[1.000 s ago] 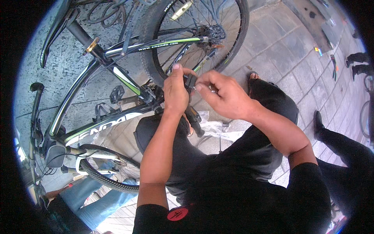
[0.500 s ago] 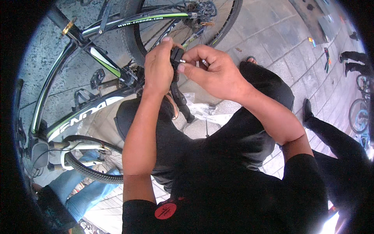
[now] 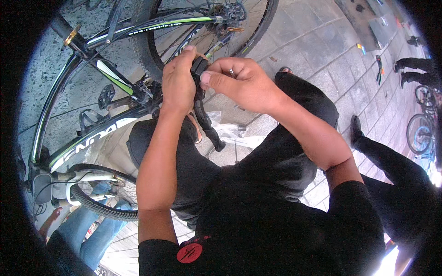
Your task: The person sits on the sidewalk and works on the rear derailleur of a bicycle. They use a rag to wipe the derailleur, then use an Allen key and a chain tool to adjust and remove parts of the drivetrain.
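My left hand (image 3: 178, 85) is closed around the upper end of a black bicycle kickstand (image 3: 206, 123), whose leg hangs down between my knees to a wider foot. At the top, its black block (image 3: 198, 66) shows between my hands. My right hand (image 3: 248, 86) pinches with thumb and forefinger against the right side of that block; whatever small piece is in the pinch is hidden. A ring sits on one of its fingers. Just beyond my hands lies the black, white and green bicycle frame (image 3: 110, 76), on its side with its rear wheel (image 3: 148, 50).
The front wheel (image 3: 103, 207) is at lower left, beside a person in blue jeans (image 3: 108, 230). Clear plastic wrapping (image 3: 225, 131) lies between my feet. Another person's black-trousered leg (image 3: 386, 149) is at right. Tools (image 3: 379, 69) and parked bicycles (image 3: 420, 131) are farther right.
A small silver bolt end that showed between my right fingertips and the block is now out of sight. My right fingers press closer to the block. The whole view has shifted slightly.
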{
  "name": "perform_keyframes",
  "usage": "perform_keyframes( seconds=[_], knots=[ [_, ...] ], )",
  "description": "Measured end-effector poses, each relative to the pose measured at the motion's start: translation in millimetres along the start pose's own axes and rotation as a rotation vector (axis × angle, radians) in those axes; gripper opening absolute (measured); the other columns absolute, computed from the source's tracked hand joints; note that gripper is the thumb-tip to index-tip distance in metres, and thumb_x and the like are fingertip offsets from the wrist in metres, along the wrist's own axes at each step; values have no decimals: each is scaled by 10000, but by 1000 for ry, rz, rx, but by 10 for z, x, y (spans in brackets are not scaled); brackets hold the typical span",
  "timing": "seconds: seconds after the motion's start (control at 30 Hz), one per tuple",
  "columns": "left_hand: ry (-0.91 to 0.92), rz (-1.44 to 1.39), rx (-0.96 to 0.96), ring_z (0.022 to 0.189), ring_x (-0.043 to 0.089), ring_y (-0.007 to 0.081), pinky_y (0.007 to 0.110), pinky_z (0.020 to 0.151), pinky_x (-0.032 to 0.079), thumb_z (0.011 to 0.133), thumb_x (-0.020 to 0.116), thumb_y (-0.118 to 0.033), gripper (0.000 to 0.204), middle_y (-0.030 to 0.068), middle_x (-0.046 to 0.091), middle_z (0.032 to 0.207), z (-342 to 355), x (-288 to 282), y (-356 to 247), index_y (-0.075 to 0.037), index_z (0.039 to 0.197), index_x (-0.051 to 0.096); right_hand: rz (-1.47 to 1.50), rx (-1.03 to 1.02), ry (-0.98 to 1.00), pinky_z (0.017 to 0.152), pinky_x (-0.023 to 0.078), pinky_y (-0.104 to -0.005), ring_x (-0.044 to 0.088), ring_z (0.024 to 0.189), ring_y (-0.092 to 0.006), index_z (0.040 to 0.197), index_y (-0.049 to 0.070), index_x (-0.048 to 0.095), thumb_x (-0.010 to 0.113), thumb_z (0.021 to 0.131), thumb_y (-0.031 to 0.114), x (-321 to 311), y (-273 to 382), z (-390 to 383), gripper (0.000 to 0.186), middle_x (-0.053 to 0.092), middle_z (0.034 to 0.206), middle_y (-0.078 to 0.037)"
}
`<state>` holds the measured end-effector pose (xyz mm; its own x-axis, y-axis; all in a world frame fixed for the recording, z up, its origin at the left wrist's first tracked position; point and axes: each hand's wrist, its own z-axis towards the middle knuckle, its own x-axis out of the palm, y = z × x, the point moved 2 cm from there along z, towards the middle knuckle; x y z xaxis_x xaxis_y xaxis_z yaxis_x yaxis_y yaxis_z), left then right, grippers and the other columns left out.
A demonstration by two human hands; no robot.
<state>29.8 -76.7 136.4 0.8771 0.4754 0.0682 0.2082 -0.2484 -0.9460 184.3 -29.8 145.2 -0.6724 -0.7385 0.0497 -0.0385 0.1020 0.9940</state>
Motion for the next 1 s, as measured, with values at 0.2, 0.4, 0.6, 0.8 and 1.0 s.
perform_keyframes(
  seconds=[0.2, 0.4, 0.6, 0.8, 1.0],
  knots=[
    [-66, 190, 59, 729, 590, 171, 311, 716, 464, 1018, 520, -400, 450, 69, 653, 803, 61, 0, 34, -4, 889, 689, -94, -75, -149, 665, 473, -247, 548, 760, -53, 991, 16, 673, 759, 940, 139, 24, -11, -67, 158, 635, 840, 9],
    [-54, 219, 61, 722, 586, 170, 310, 695, 465, 1031, 481, -413, 471, 81, 646, 813, -27, 73, -41, -16, 885, 686, 106, 122, 52, 676, 462, -259, 561, 766, -73, 985, -2, 692, 575, 1058, 312, -8, 12, -77, 343, 635, 794, -5],
    [-70, 55, -41, 703, 585, 163, 304, 665, 463, 1020, 505, -419, 444, 62, 639, 802, -13, 51, -7, -33, 873, 669, 66, -132, -77, 643, 502, -335, 622, 699, -157, 928, -13, 654, 649, 997, 208, 44, -46, -92, 231, 666, 776, -91],
    [-38, -37, -44, 678, 611, 159, 307, 657, 494, 1024, 515, -418, 421, 64, 640, 781, -14, 63, 11, -35, 916, 652, -411, -390, -207, 683, 543, -398, 707, 774, -313, 957, -2, 646, 723, 918, 180, -41, 151, -168, 201, 690, 851, -172],
    [-79, -29, -57, 642, 575, 168, 310, 620, 465, 1035, 470, -413, 465, 64, 609, 748, 3, 23, 3, -18, 870, 653, -201, -126, -73, 649, 513, -360, 644, 743, -160, 947, -4, 666, 659, 1001, 268, 0, 108, -134, 278, 680, 824, -119]
  ],
)
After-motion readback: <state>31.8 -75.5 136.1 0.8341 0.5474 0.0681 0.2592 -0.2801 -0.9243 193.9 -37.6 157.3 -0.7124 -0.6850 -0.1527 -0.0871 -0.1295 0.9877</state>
